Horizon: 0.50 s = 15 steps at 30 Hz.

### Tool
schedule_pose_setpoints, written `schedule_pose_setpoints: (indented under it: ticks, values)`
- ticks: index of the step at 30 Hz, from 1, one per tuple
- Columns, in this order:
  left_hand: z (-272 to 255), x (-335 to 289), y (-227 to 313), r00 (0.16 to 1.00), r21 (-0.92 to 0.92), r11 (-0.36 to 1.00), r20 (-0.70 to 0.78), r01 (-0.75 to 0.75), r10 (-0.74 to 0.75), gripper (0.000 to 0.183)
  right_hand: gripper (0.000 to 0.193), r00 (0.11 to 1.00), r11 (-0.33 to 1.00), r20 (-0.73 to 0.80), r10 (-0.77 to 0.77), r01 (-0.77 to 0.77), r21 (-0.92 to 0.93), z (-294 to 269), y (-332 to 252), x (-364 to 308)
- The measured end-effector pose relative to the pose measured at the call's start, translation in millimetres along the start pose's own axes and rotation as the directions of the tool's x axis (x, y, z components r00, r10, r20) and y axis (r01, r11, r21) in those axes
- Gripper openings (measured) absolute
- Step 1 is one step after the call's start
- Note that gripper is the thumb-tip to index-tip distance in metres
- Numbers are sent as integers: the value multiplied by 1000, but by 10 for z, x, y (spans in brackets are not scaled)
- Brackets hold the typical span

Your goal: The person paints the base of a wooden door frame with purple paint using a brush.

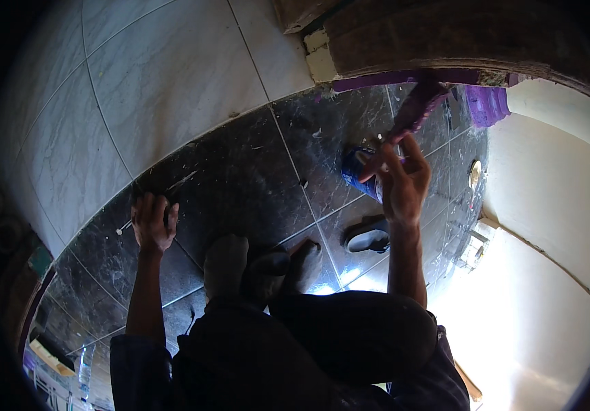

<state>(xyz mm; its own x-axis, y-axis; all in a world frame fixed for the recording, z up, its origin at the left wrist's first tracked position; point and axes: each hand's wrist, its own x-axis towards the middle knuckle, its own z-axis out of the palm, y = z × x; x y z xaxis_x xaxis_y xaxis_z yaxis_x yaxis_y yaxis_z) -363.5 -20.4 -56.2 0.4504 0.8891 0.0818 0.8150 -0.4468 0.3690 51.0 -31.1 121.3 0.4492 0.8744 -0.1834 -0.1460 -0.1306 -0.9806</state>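
My right hand (404, 181) pinches a paintbrush (418, 109), its bristle end coated in purple. The brush points away from me, its tip against or just beneath the purple-painted strip (404, 79) along the bottom edge of a worn brown wooden piece (445, 38). Partly behind my right fingers is a blue can (358, 168). My left hand (152, 222) is down at the dark floor near the foot of the pale tiled wall, fingers bent and thumb apart, with nothing visible in it. A thin pale stick-like thing (123, 227) lies beside it.
Dark floor tiles (240, 185) with pale specks and smears surround my feet (226, 264). A dark sandal (368, 238) lies right of them. Purple covers a patch (486, 104) beside the cream wall (555, 185). At lower left are a clear bottle (86, 366) and a box-like piece (52, 356).
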Motion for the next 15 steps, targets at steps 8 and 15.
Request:
schedule_pose_setpoints:
  ticks: [8,15]
  values:
    - [-5,-2,-1,1000,-10,1000,-6,-3,3,33,37,999,995,-23,42,-44,-92,-90,155,-26]
    - [10,-8,0,1000,9,1000,-9,4,-4,33,45,995,981,-84,62,-76,-180,-109,231,-9]
